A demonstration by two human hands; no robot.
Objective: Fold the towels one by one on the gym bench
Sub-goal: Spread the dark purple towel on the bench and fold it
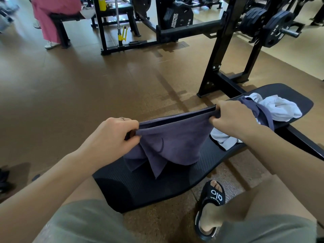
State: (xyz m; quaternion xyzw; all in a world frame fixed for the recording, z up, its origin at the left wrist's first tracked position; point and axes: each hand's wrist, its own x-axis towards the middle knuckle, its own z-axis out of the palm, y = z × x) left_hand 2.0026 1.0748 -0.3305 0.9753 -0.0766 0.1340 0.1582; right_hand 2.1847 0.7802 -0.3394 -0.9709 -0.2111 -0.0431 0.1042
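Note:
A purple-grey towel hangs stretched between my two hands above the black gym bench. My left hand pinches its left top edge and my right hand grips the right top edge. The towel's lower part droops in folds and touches the bench pad. Its right end trails past my right hand over a crumpled white towel that lies on the far end of the bench. More white towel shows below my right wrist.
A black rack frame with weight plates stands behind the bench. Another person in pink sits on a bench at the far left. My right foot in a black slide sandal rests on the brown floor beside the bench.

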